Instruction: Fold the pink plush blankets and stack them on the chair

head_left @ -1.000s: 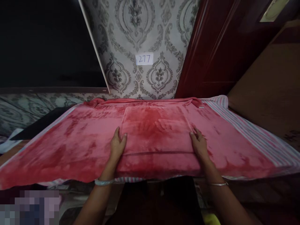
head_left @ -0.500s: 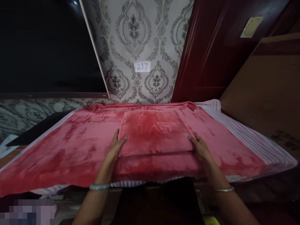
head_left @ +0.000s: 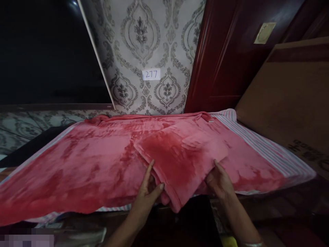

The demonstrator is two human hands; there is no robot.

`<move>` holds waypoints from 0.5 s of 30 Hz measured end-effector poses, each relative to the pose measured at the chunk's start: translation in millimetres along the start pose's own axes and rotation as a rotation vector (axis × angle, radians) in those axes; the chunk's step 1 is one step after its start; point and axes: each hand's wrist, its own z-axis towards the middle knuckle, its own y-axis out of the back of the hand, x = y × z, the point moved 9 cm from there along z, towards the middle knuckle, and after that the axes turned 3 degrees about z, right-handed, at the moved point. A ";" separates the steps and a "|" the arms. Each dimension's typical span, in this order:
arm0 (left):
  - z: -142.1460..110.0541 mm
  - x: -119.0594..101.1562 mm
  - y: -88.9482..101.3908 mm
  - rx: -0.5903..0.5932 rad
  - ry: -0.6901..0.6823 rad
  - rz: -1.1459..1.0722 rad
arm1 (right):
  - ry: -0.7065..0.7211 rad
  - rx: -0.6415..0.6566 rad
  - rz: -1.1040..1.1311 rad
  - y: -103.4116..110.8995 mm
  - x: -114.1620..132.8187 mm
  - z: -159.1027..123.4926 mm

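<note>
Gripping folded cloth (head_left: pixel 177 161) — left hand (head_left: pixel 148 195) and right hand (head_left: pixel 221 180) (both half curled).

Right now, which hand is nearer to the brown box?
Right: the right hand, at the right edge of the folded cloth, is left of the brown box, apart from it; the left hand, at the cloth's left edge, is farther left.

"What is on the patterned wall (head_left: pixel 171 51)?"
"There is a white paper (head_left: pixel 151 74) with number 277; at left, a black screen (head_left: pixel 48 55)."
"And at right?"
"A dark red panel (head_left: pixel 226 51), then a cardboard box (head_left: pixel 288 92)."
</note>
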 end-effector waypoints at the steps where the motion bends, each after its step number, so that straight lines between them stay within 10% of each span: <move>1: 1.8 0.8 2.6 0.015 -0.003 0.017 | -0.009 0.016 -0.011 -1.5 -3.7 -5.4; 9: 9.2 -2.9 41.5 0.068 -0.029 0.195 | -0.168 -0.123 -0.004 -5.7 -24.2 -11.3; 15: 69.1 -108.2 73.0 -0.161 -0.372 0.510 | -0.126 -0.115 -0.067 -2.8 -38.9 -7.5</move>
